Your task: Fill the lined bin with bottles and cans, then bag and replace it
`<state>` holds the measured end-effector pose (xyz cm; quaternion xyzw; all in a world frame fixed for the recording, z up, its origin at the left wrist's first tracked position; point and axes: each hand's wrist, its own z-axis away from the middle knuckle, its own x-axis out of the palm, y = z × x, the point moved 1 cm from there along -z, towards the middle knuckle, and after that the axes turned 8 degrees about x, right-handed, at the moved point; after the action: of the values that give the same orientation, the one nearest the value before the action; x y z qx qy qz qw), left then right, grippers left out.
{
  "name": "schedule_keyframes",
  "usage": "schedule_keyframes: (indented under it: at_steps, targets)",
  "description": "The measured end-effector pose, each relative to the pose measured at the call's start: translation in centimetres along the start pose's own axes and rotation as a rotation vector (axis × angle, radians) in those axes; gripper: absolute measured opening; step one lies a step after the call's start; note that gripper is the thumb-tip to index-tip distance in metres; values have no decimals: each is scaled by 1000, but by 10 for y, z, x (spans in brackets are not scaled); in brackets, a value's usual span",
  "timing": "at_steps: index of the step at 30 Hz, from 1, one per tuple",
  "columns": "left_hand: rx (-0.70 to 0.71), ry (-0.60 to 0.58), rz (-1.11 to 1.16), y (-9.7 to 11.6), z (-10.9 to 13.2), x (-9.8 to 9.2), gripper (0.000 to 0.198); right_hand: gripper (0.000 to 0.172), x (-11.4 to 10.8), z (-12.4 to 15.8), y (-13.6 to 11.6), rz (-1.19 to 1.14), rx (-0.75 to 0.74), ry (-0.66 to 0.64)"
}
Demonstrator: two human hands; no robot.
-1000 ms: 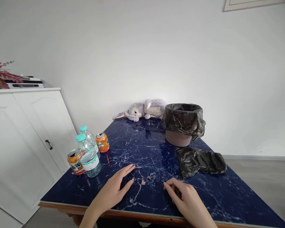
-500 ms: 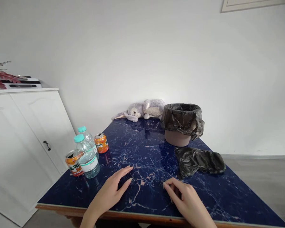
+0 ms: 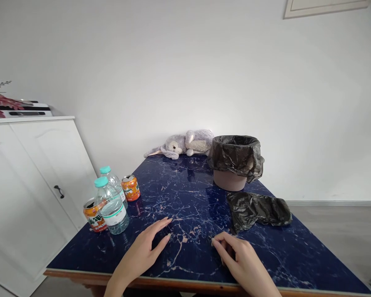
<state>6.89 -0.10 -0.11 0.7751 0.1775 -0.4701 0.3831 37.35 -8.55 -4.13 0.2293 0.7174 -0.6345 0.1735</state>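
My left hand point(image 3: 148, 247) rests near the table's front edge, fingers stretched out and thumb apart, holding nothing. To its left stand two clear water bottles with teal caps, a nearer one point(image 3: 113, 210) and a farther one point(image 3: 106, 170), and two orange soda cans, one point(image 3: 94, 220) partly behind the nearer bottle and another point(image 3: 130, 189) farther back. My right hand point(image 3: 235, 251) lies on the table with curled fingers and the thumb against the index finger; nothing shows in it. Beyond it is a crumpled black plastic bag point(image 3: 259, 210), lying flat.
A pinkish-grey bin point(image 3: 229, 180) lined with a black bag point(image 3: 238, 154) stands at the table's back right. A grey plush rabbit point(image 3: 181, 144) lies along the wall. The table point(image 3: 173, 194) has a dark blue marbled top. A white cabinet point(image 3: 40, 173) stands to the left.
The whole view has shifted very slightly, with the things on the table appearing a little farther left. Both hands keep the same pose, and no object has moved.
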Motion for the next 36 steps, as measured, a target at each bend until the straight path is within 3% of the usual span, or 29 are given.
schedule_keyframes:
  at_steps: [19,36]
  targets:
    - [11,21,-5,2,0,-1,48,39,-1,1,-3,0,6,14]
    - [-45,-45,20,3,1,-2,52,40,0,1,-1,-2,7,12]
